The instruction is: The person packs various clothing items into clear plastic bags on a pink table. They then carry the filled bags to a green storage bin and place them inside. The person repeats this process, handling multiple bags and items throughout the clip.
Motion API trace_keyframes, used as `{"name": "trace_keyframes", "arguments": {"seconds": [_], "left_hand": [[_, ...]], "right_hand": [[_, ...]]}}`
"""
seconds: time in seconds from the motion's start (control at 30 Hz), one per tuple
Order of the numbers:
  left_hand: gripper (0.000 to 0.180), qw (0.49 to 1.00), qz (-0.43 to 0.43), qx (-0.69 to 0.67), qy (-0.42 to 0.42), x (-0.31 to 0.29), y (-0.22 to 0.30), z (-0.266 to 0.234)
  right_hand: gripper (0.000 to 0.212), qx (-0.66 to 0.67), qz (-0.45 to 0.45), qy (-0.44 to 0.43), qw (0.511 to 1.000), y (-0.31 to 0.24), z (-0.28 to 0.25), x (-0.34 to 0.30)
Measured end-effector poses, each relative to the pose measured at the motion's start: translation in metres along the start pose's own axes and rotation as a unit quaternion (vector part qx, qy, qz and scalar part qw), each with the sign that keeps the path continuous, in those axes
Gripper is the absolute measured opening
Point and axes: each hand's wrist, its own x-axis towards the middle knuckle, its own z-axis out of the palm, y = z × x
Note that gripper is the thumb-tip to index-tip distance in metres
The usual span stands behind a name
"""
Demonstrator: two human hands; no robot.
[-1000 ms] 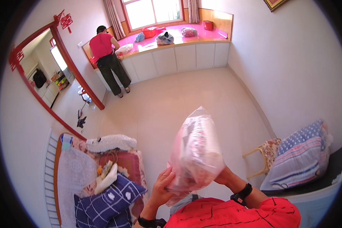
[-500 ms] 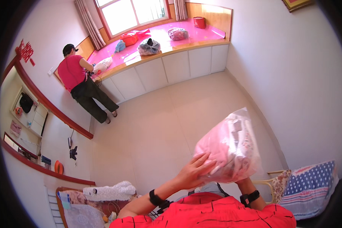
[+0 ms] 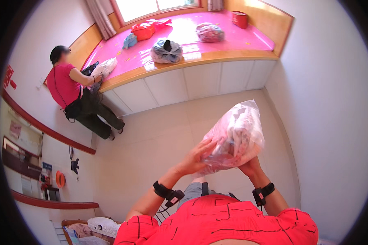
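Observation:
A clear plastic bag (image 3: 238,134) packed with folded pink and white cloth is held up in front of me over the floor. My left hand (image 3: 197,156) presses on its left side, fingers spread along the plastic. From below, my right hand (image 3: 250,166) supports the lower right corner, and its fingers are partly hidden under the bag. The bag is tilted, its top pointing away to the upper right.
Ahead stands a raised platform (image 3: 229,49) with a pink top, carrying a grey bag bundle (image 3: 167,52), a pink bundle (image 3: 210,32), a red bag (image 3: 143,31) and a red bucket (image 3: 240,19). A person (image 3: 67,87) handles a white bag (image 3: 106,67) at its left end. A white wall (image 3: 327,102) rises at right.
The platform appears larger and closer, and the chair with the blue cushion has left the view. The bag has turned in my hands, showing more of its white contents.

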Motion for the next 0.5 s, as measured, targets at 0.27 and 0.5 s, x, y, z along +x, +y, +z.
{"name": "trace_keyframes", "arguments": {"seconds": [0.27, 0.5], "left_hand": [[0.074, 0.991, -0.060, -0.121, -0.001, 0.147, -0.126, -0.097], [0.076, 0.959, -0.092, -0.269, 0.018, 0.307, -0.217, -0.150]], "right_hand": [[0.064, 0.089, 0.104, 0.019, 0.990, -0.048, -0.008, 0.209], [0.084, 0.020, 0.126, 0.058, 0.990, -0.147, -0.064, 0.397]]}}
